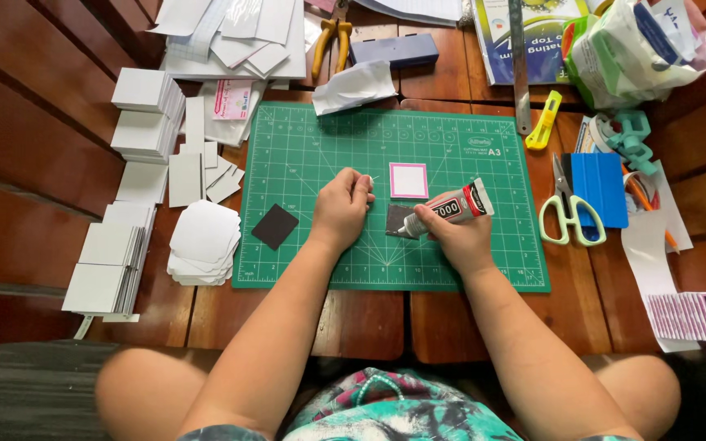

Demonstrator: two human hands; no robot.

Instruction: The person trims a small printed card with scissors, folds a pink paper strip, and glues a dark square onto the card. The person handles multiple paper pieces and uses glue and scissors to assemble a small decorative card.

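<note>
Gluing step, we judge: our right hand pinches the glue tube, nozzle on the dark square mid-mat; left hand curled shut beside it; next, the pink-edged card needs square placement.

I see a glue tube in my right hand, clear with a black, white and red label, tip down over the green mat. At the top right sits a knotted plastic bag holding green-and-white packs, beside a blue and yellow printed sheet.
</note>
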